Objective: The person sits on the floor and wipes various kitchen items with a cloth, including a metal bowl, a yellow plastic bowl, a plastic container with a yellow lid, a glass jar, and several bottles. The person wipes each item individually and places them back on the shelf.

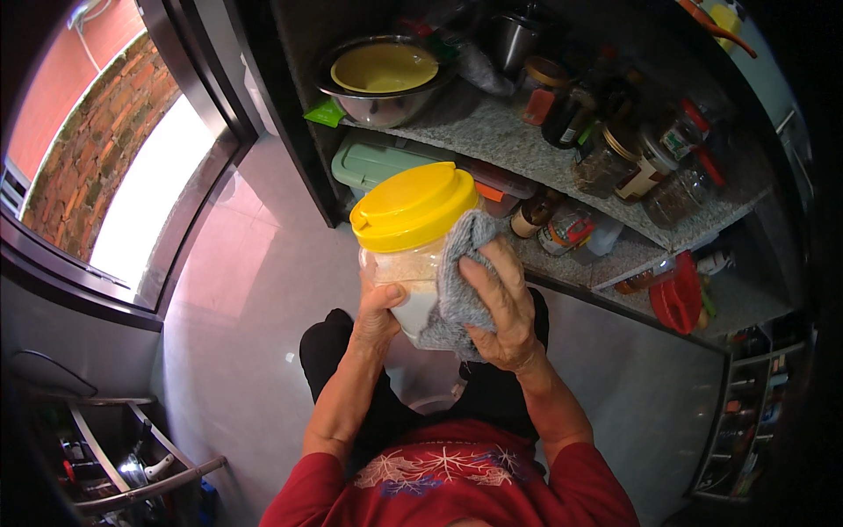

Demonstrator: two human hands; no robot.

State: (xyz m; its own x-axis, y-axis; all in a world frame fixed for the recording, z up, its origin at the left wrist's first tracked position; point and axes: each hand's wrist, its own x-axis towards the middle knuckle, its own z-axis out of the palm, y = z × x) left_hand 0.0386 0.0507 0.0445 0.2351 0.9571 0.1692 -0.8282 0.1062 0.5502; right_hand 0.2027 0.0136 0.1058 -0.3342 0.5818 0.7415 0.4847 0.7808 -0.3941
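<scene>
A clear plastic jar [403, 267] with a yellow screw lid [415, 205] is held up in front of me, tilted. Pale, powdery or granular contents fill its lower part. My left hand [379, 306] grips the jar's left side, thumb across the front. A grey knitted cloth [461, 290] is bunched in my right hand [504, 303], which presses it against the jar's right side. The cloth covers that side and part of the bottom edge.
Ahead, a stone shelf [474, 135] carries a yellow bowl [385, 69] in a metal basin and several glass jars [606, 161]. Below sit a pale green lidded box [388, 161], bottles [537, 212] and a red plastic container [677, 296]. A metal rack [151, 487] stands at lower left.
</scene>
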